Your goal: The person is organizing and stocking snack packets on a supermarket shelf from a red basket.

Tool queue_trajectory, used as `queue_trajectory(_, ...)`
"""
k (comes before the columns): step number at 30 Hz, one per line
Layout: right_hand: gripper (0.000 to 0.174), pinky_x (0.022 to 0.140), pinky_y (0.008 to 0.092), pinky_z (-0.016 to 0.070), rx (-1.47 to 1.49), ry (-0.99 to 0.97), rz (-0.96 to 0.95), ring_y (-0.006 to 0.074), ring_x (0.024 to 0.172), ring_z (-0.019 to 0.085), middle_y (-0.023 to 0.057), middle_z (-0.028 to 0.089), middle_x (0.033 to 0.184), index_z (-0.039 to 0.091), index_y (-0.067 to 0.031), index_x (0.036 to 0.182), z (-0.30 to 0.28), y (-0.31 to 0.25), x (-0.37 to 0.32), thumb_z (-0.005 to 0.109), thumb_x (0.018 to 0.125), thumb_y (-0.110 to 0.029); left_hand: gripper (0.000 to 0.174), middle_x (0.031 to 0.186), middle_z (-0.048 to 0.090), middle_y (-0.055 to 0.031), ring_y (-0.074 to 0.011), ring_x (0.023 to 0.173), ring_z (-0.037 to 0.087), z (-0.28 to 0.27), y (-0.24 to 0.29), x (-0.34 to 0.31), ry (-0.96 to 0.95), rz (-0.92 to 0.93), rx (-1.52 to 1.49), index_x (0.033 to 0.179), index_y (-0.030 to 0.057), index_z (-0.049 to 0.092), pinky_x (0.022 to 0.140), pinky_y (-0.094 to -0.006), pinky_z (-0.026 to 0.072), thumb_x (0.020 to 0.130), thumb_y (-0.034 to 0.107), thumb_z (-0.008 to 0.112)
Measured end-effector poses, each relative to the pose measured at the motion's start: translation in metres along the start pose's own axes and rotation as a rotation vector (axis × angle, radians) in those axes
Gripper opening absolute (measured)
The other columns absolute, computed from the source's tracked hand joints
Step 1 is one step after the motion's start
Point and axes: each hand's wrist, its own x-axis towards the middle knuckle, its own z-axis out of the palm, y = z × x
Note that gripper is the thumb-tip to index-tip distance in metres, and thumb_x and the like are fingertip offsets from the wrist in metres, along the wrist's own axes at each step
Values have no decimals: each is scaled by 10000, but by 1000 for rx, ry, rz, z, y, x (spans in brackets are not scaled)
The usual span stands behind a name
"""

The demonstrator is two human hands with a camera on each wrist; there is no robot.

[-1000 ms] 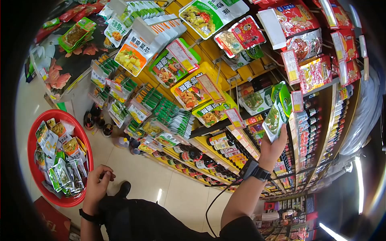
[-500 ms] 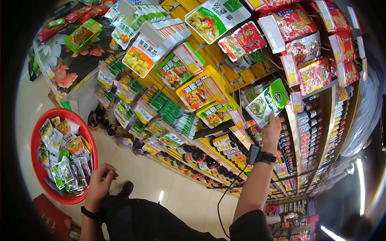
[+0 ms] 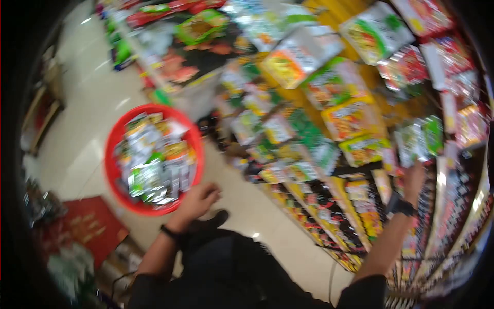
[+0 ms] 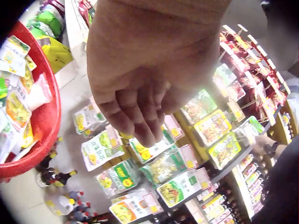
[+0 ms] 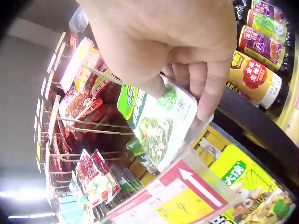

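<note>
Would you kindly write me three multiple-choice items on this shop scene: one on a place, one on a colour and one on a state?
1. Where does the red basin stand?
A. on the floor, near the left hand
B. on a top shelf
C. on a counter

2. What colours is the packet that the right hand pinches?
A. red and black
B. green and white
C. blue and silver

3. What is the left hand doing?
A. gripping a bottle
B. holding nothing, with loosely curled fingers
C. pressing a box flat

Answers:
1 A: the head view shows it on the pale floor.
2 B: the right wrist view shows the packet's green and white print.
3 B: the left wrist view shows bare fingers with nothing in them.
</note>
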Motion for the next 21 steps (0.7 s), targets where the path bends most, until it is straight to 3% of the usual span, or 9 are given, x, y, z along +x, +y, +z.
queue_trajectory(3, 451, 834, 330, 487, 611, -119, 84, 252, 1023, 595, 133, 605, 1055, 521, 1, 1297, 12, 5, -22, 653, 895, -157, 182, 859, 689, -146, -275, 819, 682, -18, -52, -7, 15, -91, 4, 998, 10, 625, 749, -384, 520, 913, 163, 575)
queue_trajectory(4, 454, 897, 335, 468, 920, -131, 260, 240, 1081, 580, 122, 601, 1132, 505, -21, 1328, 21, 6, -32, 614, 932, -217, 199, 885, 699, -109, -184, 817, 678, -26, -71, -11, 38, -88, 130, 1030, 0, 628, 724, -324, 533, 932, 167, 580)
queue_trajectory(6, 466, 1014, 348, 420, 1514, -82, 769, 221, 1179, 547, 103, 580, 1278, 476, -68, 1384, 21, -3, -51, 527, 999, -328, 205, 909, 703, -121, -207, 854, 681, -47, -99, -23, 113, -206, 204, 1015, 2, 648, 758, -343, 531, 917, 172, 591)
queue_trajectory(8, 482, 1028, 351, 400, 1480, -51, 894, 217, 1160, 554, 111, 566, 1307, 472, -93, 1403, 7, -25, -66, 530, 997, -346, 219, 908, 700, -127, -218, 862, 674, -62, -148, -38, 272, -285, 143, 996, 2, 662, 783, -350, 523, 889, 186, 612)
queue_trajectory(9, 493, 1023, 341, 403, 1503, -73, 895, 203, 1153, 553, 98, 566, 1312, 457, -117, 1426, 17, -13, -81, 522, 999, -355, 262, 946, 699, -173, -299, 886, 680, -76, -163, -46, 300, -435, 81, 1017, 14, 668, 815, -383, 521, 859, 216, 613)
queue_trajectory(14, 456, 882, 264, 435, 1413, -70, 926, 106, 937, 557, 54, 611, 1212, 503, -109, 1401, -1, -54, -141, 520, 1002, -329, 344, 954, 699, -181, -278, 920, 672, -130, -275, -78, 673, -599, 35, 1093, -12, 629, 842, -369, 517, 825, 204, 628)
queue_trajectory(15, 457, 866, 262, 437, 1415, -72, 961, 105, 929, 557, 57, 614, 1197, 503, -106, 1400, 6, -53, -159, 522, 1002, -328, 389, 951, 694, -184, -265, 885, 673, -139, -304, -81, 770, -629, 5, 1151, -9, 594, 761, -371, 532, 808, 173, 623)
queue_trajectory(18, 457, 784, 247, 454, 1395, -135, 983, 93, 865, 563, 57, 633, 1095, 519, -74, 1376, 6, -76, -194, 547, 992, -320, 425, 911, 682, -161, -227, 805, 664, -157, -314, -78, 907, -854, -221, 1196, 7, 566, 659, -368, 533, 797, 146, 617)
queue_trajectory(21, 420, 679, 236, 447, 1280, -289, 947, 88, 764, 556, 45, 630, 1015, 546, -60, 1336, 26, -75, -242, 559, 986, -293, 445, 741, 575, -55, -167, 644, 564, -160, -304, -77, 875, -784, -447, 1251, 83, 539, 592, -405, 521, 814, 118, 613)
